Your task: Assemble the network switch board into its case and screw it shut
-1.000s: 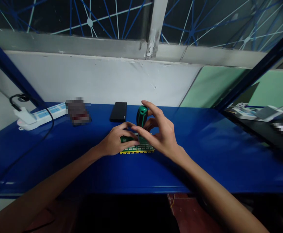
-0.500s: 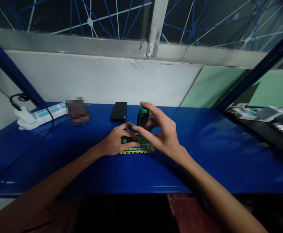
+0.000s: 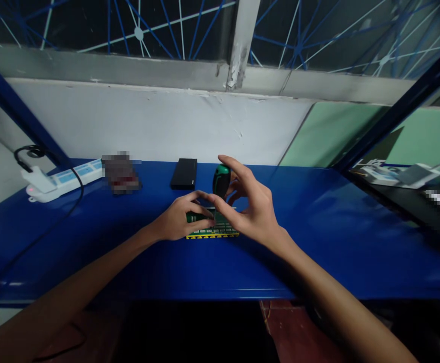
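Observation:
A screwdriver (image 3: 222,181) with a green and black handle stands nearly upright in front of me, its shaft pointing down. My right hand (image 3: 255,204) has its fingers around the handle. Under both hands lies a green circuit board (image 3: 225,228) with a yellow toothed strip along its near edge. My left hand (image 3: 182,218) rests over the board's left part, thumb and fingers pinched together close to the screwdriver's shaft. What sits between those fingertips is hidden.
Behind the hands lies a black flat box (image 3: 184,174) on the blue table (image 3: 204,272). A white power strip (image 3: 66,179) with a black cable stands at the left, beside a blurred dark object (image 3: 121,174). White devices (image 3: 412,176) are at the far right.
Both hands and the screwdriver keep nearly the same pose over the board. The whole view shifts only slightly.

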`<state>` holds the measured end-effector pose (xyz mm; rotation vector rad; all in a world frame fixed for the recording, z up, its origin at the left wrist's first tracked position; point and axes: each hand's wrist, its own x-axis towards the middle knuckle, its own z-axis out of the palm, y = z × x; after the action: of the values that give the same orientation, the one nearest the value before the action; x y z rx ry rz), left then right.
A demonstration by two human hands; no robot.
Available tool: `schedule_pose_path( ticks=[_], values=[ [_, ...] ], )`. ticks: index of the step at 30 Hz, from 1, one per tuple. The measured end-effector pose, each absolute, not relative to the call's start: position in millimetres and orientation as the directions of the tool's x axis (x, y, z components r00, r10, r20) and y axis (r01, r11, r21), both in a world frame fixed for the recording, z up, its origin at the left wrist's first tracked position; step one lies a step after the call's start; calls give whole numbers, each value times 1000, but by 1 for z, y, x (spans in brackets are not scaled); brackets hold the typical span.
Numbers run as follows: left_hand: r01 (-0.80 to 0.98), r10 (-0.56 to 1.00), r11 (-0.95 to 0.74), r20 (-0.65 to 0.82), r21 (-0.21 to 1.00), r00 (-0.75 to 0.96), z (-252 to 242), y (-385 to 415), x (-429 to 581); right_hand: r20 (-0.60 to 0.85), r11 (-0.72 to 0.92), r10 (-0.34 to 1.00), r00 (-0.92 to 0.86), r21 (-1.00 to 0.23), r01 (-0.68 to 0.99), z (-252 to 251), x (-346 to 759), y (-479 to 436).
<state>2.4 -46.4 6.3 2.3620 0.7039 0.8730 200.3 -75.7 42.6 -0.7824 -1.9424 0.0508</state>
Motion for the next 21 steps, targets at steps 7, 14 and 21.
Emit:
schedule_pose_path(
  ticks=[7, 14, 21],
  values=[
    [207, 635, -703, 469, 681, 613, 0, -42, 2, 767, 797, 547, -334, -356, 488, 45, 199, -80],
    [239, 607, -715, 414, 657, 678, 2, -41, 0, 736, 780, 599, -314, -449, 436, 43, 199, -79],
    [255, 587, -736, 405, 627, 701, 5, -45, 2, 736, 782, 592, -329, -426, 456, 44, 199, -77]
  ],
)
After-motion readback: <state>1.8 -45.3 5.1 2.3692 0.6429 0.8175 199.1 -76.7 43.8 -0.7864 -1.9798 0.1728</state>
